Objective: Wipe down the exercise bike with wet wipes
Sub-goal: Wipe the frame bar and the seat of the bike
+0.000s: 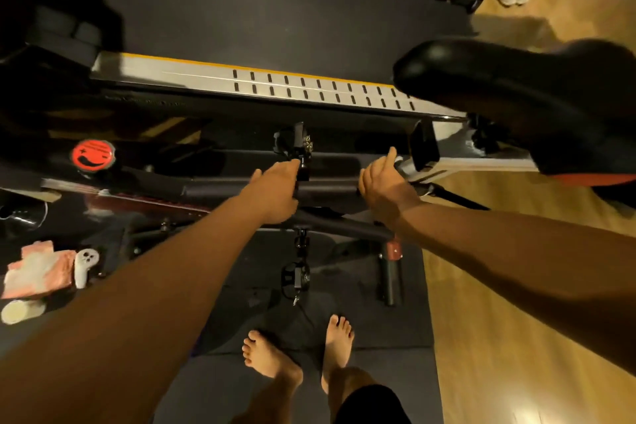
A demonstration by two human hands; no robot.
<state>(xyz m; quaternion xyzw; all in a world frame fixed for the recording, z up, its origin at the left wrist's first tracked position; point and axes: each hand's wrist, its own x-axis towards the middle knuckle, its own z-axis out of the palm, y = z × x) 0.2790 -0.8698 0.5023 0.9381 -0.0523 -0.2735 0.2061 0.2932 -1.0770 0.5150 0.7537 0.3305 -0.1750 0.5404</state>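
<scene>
Both hands on bike frame (330,191) mid-frame: left hand (275,191) flat, grip spread; right hand (382,182) grip curled, wipe not visible, cannot tell; wipes pack (38,274) lower left, within reach

Saddle (537,103) overhead rt; pedal (296,143) btwn hands.

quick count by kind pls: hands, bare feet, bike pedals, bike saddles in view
hands: 2, left hand and right hand, both on the bike frame
bare feet: 2, one and the other
pedals: 2, far pedal and near pedal
saddles: 1, the black saddle
total: 7
</scene>
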